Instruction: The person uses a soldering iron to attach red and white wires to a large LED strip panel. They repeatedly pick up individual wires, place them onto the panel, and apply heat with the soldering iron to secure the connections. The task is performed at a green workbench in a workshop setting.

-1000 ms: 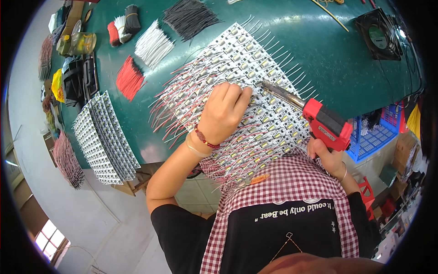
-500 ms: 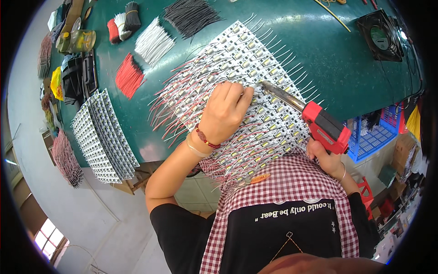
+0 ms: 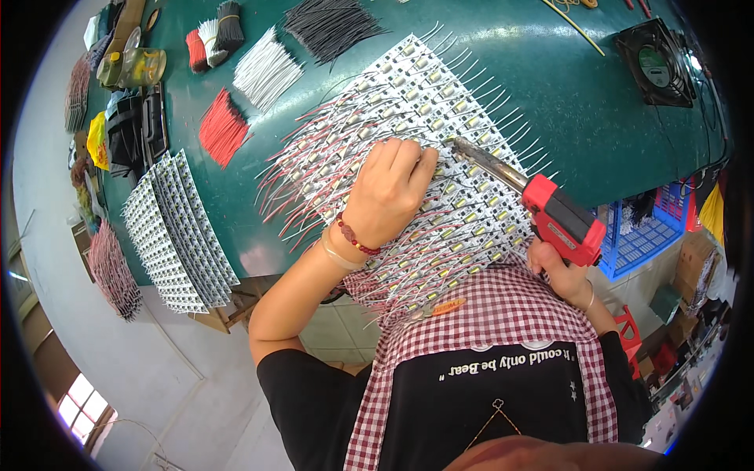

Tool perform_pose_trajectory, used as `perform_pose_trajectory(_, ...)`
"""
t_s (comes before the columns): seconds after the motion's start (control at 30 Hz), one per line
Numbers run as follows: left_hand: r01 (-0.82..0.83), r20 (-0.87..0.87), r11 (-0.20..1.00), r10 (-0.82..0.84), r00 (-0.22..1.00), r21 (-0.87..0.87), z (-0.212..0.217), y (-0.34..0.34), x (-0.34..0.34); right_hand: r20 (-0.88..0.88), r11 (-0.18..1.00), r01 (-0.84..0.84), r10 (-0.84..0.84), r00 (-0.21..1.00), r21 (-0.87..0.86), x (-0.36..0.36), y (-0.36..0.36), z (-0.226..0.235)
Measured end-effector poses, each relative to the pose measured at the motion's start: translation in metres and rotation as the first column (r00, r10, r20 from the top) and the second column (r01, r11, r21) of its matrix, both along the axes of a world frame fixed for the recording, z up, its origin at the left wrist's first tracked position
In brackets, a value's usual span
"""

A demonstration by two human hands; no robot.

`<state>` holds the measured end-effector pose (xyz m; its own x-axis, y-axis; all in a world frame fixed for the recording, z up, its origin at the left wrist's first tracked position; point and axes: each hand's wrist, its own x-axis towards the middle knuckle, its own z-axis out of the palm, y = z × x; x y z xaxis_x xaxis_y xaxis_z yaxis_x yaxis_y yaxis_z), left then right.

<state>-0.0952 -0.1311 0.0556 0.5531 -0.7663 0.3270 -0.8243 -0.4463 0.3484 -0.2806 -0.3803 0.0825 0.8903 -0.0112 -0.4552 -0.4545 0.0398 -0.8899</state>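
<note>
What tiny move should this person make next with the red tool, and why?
Probably settle the tip of the soldering gun on the panel, just beside the left hand. The right hand aims the gun there, and the left fingers bend low over the panel close by. Whether the tip touches is hard to tell.

The table [image 3: 581,141] is dark green. The circuit-board sheet [image 3: 434,102] is white, patterned with rows of yellowish and black spots. The soldering gun [image 3: 563,221] is red and black; the apron [image 3: 503,310], burgundy-and-white gingham; the shirt [image 3: 487,392], black.
</note>
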Motion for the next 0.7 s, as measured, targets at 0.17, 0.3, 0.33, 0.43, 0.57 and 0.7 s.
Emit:
perform_pose_trajectory(0.17,0.008,0.001,1.0,-0.008,1.0,0.005,0.003,-0.001,0.0,0.107,0.995,0.071,-0.078,0.991,0.068,0.001,0.0,0.0)
perform_pose_trajectory(0.3,0.003,0.017,0.999,-0.004,1.0,0.042,0.005,-0.001,0.001,0.169,0.983,0.139,-0.158,0.973,0.118,0.003,0.004,0.002)
perform_pose_trajectory(0.33,-0.006,0.026,0.999,0.005,1.0,0.049,0.006,-0.002,0.001,0.172,0.981,0.138,-0.161,0.972,0.138,0.002,0.003,0.001)
perform_pose_trajectory(0.43,-0.06,0.037,0.998,0.06,0.998,0.001,0.019,0.003,0.005,0.169,0.97,0.161,-0.191,0.967,0.181,0.002,0.0,0.002)
perform_pose_trajectory(0.57,-0.312,-0.369,0.93,0.226,0.901,-0.194,0.05,0.007,-0.008,0.118,0.964,0.214,-0.234,0.965,0.157,0.01,0.006,0.013)
perform_pose_trajectory(0.7,-0.322,-0.635,0.917,0.105,0.765,-0.236,0.056,-0.013,-0.052,0.073,0.996,0.079,-0.082,0.994,0.043,0.03,0.017,0.031)
